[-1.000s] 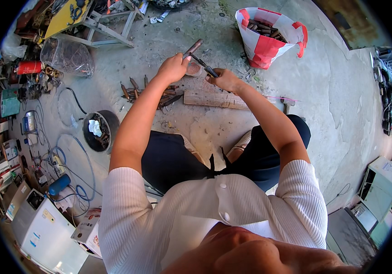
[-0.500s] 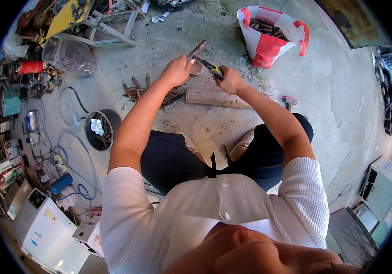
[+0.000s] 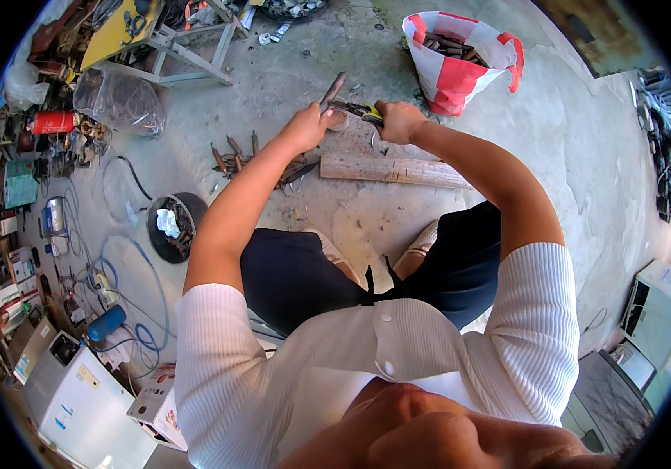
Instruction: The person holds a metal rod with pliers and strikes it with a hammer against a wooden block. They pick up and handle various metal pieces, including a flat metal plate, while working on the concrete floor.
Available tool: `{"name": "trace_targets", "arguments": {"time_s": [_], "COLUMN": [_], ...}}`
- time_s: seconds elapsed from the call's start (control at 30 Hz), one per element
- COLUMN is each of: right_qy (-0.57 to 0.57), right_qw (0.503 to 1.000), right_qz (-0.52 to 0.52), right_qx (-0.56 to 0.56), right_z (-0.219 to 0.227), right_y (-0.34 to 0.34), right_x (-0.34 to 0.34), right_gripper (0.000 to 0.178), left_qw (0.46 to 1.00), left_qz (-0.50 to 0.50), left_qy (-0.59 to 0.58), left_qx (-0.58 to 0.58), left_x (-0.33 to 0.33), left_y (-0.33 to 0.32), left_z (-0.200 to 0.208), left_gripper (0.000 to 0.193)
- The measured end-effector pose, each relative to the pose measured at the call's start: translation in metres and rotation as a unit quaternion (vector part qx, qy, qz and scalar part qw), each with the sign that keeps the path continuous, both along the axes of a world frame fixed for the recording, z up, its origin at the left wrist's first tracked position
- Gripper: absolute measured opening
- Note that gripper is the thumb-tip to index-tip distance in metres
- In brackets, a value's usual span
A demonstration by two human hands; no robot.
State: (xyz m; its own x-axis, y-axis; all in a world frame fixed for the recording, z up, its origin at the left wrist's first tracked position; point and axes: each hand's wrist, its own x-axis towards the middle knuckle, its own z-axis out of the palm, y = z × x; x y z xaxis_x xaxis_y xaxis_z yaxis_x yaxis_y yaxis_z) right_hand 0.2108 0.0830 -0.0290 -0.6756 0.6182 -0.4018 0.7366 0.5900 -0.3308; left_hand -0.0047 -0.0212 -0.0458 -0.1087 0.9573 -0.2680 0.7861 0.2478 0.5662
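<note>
My left hand [image 3: 304, 128] is closed around a brown cylindrical piece [image 3: 334, 91], which sticks up and away to the right from the fist. Closed on the yellow-and-black handles of a pair of pliers [image 3: 370, 114] is my right hand [image 3: 399, 123]. The pliers' jaws point left and meet the side of the brown piece; whether they grip it is too small to tell. Just below them a round brownish block [image 3: 338, 120] stands on the floor, partly hidden by my left hand. Several similar brown pieces [image 3: 233, 146] lie left of my left forearm.
A wooden plank [image 3: 390, 170] lies between my hands and my feet. Beyond my right hand stands a red-and-white bag [image 3: 454, 94] of brown pieces. A dark bucket [image 3: 199, 206] is by my left forearm. Hoses [image 3: 136, 238] and a yellow-topped stand [image 3: 120, 35] are at left.
My right elbow has swung outward to the right, and my right hand has turned, with the pliers now more level. The brown piece in my left hand stands slightly more upright.
</note>
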Motion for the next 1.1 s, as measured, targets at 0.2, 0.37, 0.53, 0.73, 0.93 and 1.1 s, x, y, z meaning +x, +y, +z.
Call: {"name": "trace_targets", "arguments": {"time_s": [0.2,0.37,0.53,0.73,0.93,1.1], "right_qy": [0.002,0.027,0.018,0.028,0.022,0.014], "right_qw": [0.999,0.994,0.992,0.995,0.999,0.999], "right_qz": [-0.021,-0.103,-0.117,-0.094,-0.033,0.017], "right_qx": [0.034,-0.027,-0.044,-0.011,0.022,0.046], "right_z": [-0.008,0.006,-0.002,-0.02,0.0,-0.002], "right_y": [-0.008,-0.013,-0.016,-0.013,-0.007,0.006], "right_x": [-0.012,-0.029,-0.031,-0.013,0.005,0.012], "right_gripper": [0.035,0.042,0.042,0.038,0.036,0.03], "left_qw": [1.0,0.995,0.994,0.995,0.997,0.998], "left_qz": [0.01,0.062,0.082,0.074,0.04,0.014], "left_qy": [0.021,0.011,0.024,0.003,-0.021,-0.016], "left_qx": [0.021,0.077,0.066,0.064,0.065,0.059], "left_x": [-0.009,-0.021,-0.015,0.0,0.01,0.012], "left_y": [0.002,-0.004,-0.003,-0.006,-0.007,-0.004], "left_z": [-0.011,-0.025,-0.019,-0.007,-0.009,-0.006], "left_gripper": [0.042,0.041,0.042,0.042,0.042,0.041]}}
